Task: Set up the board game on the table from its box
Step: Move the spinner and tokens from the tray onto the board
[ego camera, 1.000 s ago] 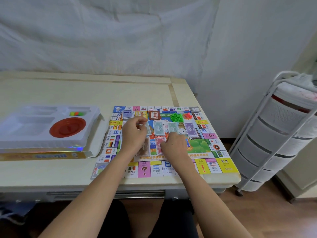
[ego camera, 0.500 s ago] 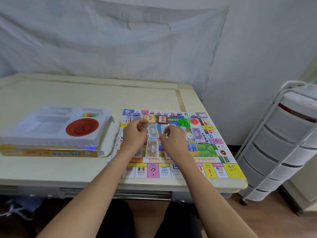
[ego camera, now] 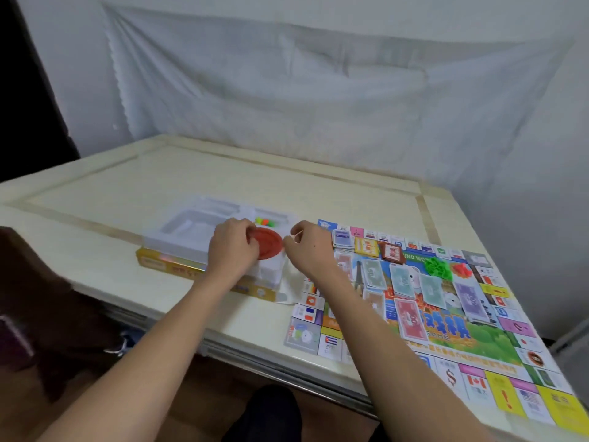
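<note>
The yellow game box (ego camera: 178,267) holds a white plastic tray (ego camera: 191,224) left of the unfolded board (ego camera: 497,342). A round red disc (ego camera: 269,247) sits in the tray, with small coloured pieces (ego camera: 265,221) in the slot behind it. My left hand (ego camera: 234,247) curls over the disc's left edge. My right hand (ego camera: 307,247) is at the disc's right rim with fingers bent; whether it grips is unclear. Paper money (ego camera: 403,280), a blue card stack (ego camera: 342,240), green houses (ego camera: 438,266) and red houses (ego camera: 462,270) lie on the board.
The cream table (ego camera: 223,180) stands against a wall hung with a white sheet. The board reaches the table's front right edge. A dark piece of furniture (ego camera: 38,298) stands at the near left, below the table edge.
Both hands have left the money on the board and moved left to the red disc in the box tray. The view has swung left, so the white trolley is out of sight.
</note>
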